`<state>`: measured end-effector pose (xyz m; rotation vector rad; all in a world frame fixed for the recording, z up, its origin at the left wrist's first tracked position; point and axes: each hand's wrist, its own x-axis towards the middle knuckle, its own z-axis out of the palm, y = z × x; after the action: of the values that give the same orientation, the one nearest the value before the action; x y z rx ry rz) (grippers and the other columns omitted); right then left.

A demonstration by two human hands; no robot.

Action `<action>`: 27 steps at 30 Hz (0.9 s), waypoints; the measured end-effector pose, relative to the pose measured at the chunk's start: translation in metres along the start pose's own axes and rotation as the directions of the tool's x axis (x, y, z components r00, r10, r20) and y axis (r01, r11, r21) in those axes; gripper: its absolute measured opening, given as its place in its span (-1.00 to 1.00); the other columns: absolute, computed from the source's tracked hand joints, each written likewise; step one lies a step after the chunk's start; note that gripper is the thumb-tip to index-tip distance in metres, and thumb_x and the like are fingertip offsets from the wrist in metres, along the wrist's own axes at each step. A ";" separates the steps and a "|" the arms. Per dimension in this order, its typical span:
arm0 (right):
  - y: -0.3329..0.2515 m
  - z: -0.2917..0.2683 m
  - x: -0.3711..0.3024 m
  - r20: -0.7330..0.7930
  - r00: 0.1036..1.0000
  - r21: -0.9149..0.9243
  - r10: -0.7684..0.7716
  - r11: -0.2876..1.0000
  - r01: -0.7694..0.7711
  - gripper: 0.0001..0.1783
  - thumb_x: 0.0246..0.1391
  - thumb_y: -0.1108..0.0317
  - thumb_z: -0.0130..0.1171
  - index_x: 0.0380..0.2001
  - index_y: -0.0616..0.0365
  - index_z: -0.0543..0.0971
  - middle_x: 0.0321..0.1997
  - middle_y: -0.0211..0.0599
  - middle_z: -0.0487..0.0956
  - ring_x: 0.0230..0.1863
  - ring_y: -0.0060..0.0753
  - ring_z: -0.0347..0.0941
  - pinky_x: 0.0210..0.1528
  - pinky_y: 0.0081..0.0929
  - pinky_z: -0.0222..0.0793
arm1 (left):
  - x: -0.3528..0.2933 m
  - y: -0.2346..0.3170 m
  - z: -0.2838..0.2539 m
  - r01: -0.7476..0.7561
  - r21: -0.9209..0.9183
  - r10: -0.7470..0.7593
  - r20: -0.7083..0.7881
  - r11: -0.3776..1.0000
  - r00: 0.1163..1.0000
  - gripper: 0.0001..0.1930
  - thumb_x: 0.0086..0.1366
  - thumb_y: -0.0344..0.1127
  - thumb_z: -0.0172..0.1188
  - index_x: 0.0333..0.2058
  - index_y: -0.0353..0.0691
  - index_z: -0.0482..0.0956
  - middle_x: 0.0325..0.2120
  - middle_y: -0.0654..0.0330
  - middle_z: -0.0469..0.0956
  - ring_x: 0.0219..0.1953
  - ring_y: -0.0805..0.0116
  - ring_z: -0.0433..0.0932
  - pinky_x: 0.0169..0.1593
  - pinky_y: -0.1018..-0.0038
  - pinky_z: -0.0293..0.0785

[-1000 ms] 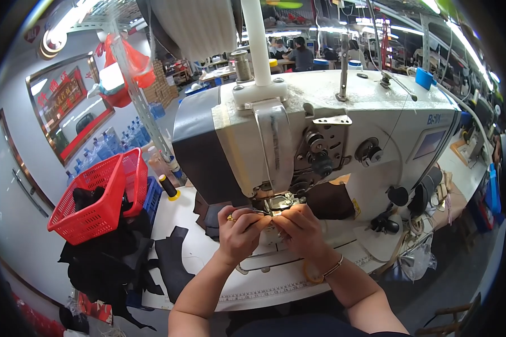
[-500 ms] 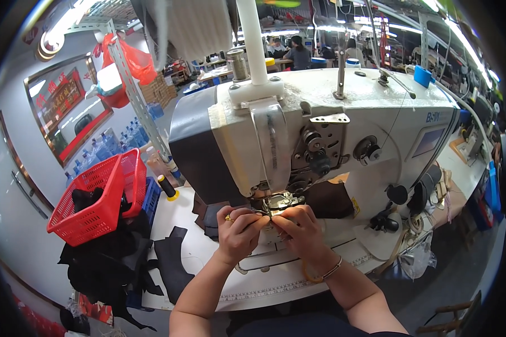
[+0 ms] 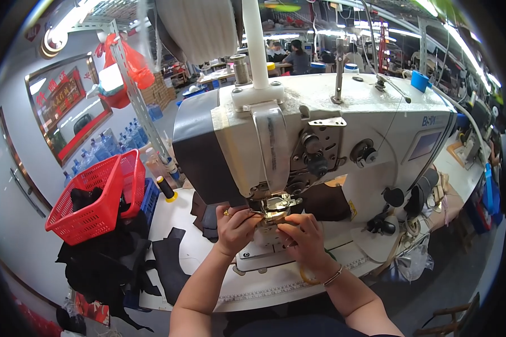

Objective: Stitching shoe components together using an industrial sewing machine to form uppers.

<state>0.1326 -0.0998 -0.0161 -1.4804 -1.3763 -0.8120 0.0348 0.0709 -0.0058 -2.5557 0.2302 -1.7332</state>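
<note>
Both of my hands work at the needle area of a large white-and-grey sewing machine (image 3: 320, 168). My left hand (image 3: 237, 227), a ring on one finger, is closed in a pinch just left of the metal presser foot (image 3: 278, 205); what its fingertips hold, if anything, is too small to make out. My right hand (image 3: 302, 238) sits in front and to the right of the foot, fingers curled together, contents hidden. A gap parts the two hands. Dark fabric pieces (image 3: 210, 219) lie left of my left hand, and a brown piece (image 3: 326, 203) lies under the machine's arm.
A black thread cone (image 3: 166, 188) stands on the white tabletop (image 3: 166, 220). Black cut pieces (image 3: 170, 261) lie at its left. Beyond the table edge are red baskets (image 3: 87, 199) and a heap of black material (image 3: 98, 269). A ruler strip (image 3: 275, 293) runs along the front.
My right hand has drawn apart from my left, slightly right and down, opening a gap in front of the presser foot. My left hand stays almost where it was. The view has shifted slightly.
</note>
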 end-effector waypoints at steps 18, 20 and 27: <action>-0.009 0.001 -0.040 0.162 0.979 0.129 0.127 0.980 -0.148 -0.85 -0.17 0.44 0.26 -0.45 0.10 0.53 -0.40 -0.36 0.46 -0.35 -0.28 0.39 -0.32 -0.44 0.38 | -0.003 -0.001 0.002 0.017 0.002 -0.017 0.002 1.000 1.000 -0.78 -0.24 -0.45 0.22 -0.49 -0.06 0.60 -0.44 0.35 0.50 -0.38 0.44 0.49 -0.17 0.35 0.19; -0.014 0.003 -0.046 0.212 0.970 0.143 0.117 0.978 -0.149 -0.85 -0.17 0.44 0.26 -0.45 0.10 0.53 -0.41 -0.36 0.46 -0.35 -0.27 0.39 -0.32 -0.44 0.38 | -0.004 0.000 0.002 0.017 -0.003 -0.017 0.003 1.000 1.000 -0.77 -0.24 -0.45 0.22 -0.49 -0.06 0.60 -0.44 0.35 0.50 -0.38 0.44 0.49 -0.17 0.35 0.19; -0.034 0.014 -0.086 0.520 0.854 0.117 0.025 0.988 -0.100 -0.83 -0.20 0.36 0.23 -0.45 0.07 0.51 -0.40 -0.36 0.48 -0.31 -0.27 0.39 -0.32 -0.44 0.40 | -0.003 -0.001 0.001 0.042 -0.018 -0.042 0.014 0.999 0.999 -0.77 -0.25 -0.50 0.25 -0.51 -0.07 0.58 -0.44 0.33 0.51 -0.38 0.37 0.50 -0.20 0.35 0.22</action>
<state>0.0846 -0.1201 -0.0940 -1.6933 -1.7258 -0.2624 0.0343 0.0719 -0.0086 -2.6029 0.1940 -1.7346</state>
